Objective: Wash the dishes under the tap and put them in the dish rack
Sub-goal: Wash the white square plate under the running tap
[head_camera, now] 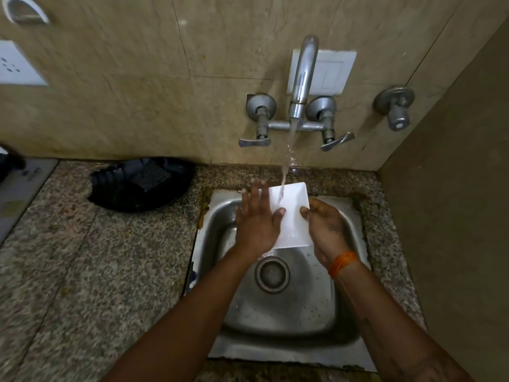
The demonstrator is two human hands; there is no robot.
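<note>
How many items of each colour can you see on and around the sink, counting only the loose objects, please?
White: 1, the square plate, held by both hands over the sink
Black: 2, the tray on the counter and the scrub pad lying in it
Total: 3

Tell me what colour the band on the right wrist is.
Orange; the wrist band shows clearly in the head view.

The plate [290, 213] I hold looks like smooth, glossy white plastic. My sink [278, 323] is dull, wet stainless steel; the tap [303, 75] shiny metal; the counter [96, 257] speckled polished stone.
</note>
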